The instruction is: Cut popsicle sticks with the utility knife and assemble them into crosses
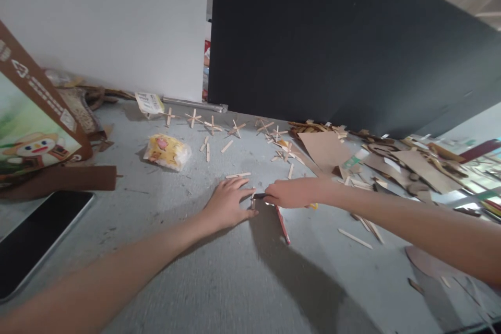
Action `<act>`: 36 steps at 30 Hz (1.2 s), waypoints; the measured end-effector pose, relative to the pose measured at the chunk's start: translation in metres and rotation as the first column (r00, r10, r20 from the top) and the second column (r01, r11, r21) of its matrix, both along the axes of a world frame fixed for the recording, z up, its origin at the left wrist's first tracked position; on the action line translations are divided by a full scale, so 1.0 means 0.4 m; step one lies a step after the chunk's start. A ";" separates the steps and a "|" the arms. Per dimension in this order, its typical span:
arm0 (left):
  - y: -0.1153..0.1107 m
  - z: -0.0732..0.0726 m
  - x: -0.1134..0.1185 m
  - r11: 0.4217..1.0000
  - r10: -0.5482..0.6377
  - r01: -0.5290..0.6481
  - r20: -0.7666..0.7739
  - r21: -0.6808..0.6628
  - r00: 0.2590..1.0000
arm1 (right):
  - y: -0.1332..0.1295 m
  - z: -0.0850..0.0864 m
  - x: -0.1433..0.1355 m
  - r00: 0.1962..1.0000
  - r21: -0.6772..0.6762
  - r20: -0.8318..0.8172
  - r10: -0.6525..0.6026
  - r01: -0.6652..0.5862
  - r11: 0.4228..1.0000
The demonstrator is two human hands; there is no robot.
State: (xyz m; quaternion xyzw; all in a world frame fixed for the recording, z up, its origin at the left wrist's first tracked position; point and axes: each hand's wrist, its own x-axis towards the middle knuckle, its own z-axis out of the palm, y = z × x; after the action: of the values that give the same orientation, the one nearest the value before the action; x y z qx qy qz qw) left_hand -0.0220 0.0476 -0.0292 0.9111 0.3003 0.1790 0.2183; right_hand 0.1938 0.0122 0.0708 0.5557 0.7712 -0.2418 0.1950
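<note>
My left hand [230, 202] rests on the grey surface, its thumb and a finger on either side of a short wooden craft stick [253, 203]. From the right, my right hand [291, 193] grips a thin dark tool that looks like a knife [259, 196], its tip across that stick. Most of the tool is hidden in the fist; a yellow bit [313, 206] shows behind the hand. Below my right hand lies a red pencil-like rod [283, 227]. Another craft stick [238, 175] lies flat just beyond my left fingertips.
Several star-shaped stick pieces [193, 118] stand in a row along the back. A yellow wrapped packet [166, 152] sits left of centre, and a phone [43, 235] at far left beside a printed carton [35, 130]. Cardboard scraps [324, 151] and loose sticks [354, 238] litter the right.
</note>
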 end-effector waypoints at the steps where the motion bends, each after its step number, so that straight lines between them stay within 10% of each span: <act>1: 0.000 0.002 0.000 1.000 0.003 -0.003 -0.011 0.003 1.000 | -0.002 -0.006 0.007 1.000 -0.072 -0.021 -0.008 0.007 0.997; 5: 0.006 0.001 -0.004 1.000 -0.011 0.011 -0.007 0.010 1.000 | -0.004 -0.018 0.021 0.963 -0.347 -0.175 -0.206 0.136 0.928; 11: 0.008 -0.009 -0.002 0.999 -0.004 0.004 -0.004 0.035 1.000 | -0.011 -0.038 0.039 0.729 -0.729 -0.245 -0.640 0.297 0.617; 14: 0.004 -0.006 0.000 1.000 0.001 -0.001 -0.013 0.028 1.000 | -0.021 -0.059 0.051 0.660 -0.777 -0.268 -0.702 0.284 0.562; 20: -0.001 0.003 0.001 1.000 -0.013 0.014 -0.050 0.007 0.999 | -0.039 -0.092 0.066 0.606 -0.690 -0.419 -0.676 0.271 0.671; 26: -0.003 0.014 0.003 1.000 -0.008 0.007 -0.031 -0.026 0.999 | -0.044 -0.098 0.045 0.727 -0.121 -0.593 -0.346 0.345 0.931; 30: 0.000 0.015 0.004 0.999 0.002 -0.002 0.000 -0.050 1.000 | -0.051 -0.107 0.006 0.828 0.182 -0.537 -0.160 0.299 0.937; 36: 0.002 0.015 0.004 0.998 -0.015 0.010 -0.081 -0.061 0.997 | -0.048 -0.130 -0.022 0.864 0.249 -0.482 -0.146 0.294 0.923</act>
State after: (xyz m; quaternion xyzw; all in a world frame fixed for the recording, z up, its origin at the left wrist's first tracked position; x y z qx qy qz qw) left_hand -0.0202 0.0486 -0.0231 0.9125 0.3087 0.1310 0.2344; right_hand 0.1850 -0.0070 0.0187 0.5927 0.7542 -0.2599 -0.1110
